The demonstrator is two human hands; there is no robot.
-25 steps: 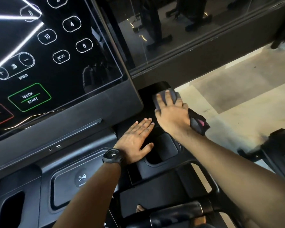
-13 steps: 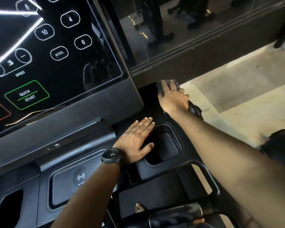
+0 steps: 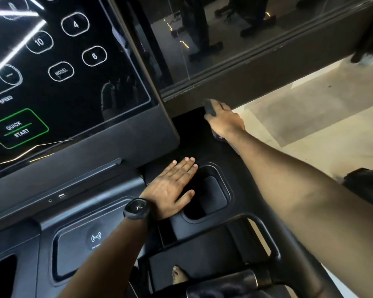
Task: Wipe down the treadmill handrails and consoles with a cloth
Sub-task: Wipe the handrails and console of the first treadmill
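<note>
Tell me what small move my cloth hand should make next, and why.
Probably draw the right hand and its dark cloth back toward the recessed cup holder: the cloth sits at the black console deck's far edge, with no deck left beyond.

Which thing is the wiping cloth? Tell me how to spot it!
Find the big black touchscreen. Right of its lower corner runs a dark console ledge, and at the ledge's far end the right hand covers the cloth. It is the dark grey wad poking out beyond the hand, the only soft thing there.
</note>
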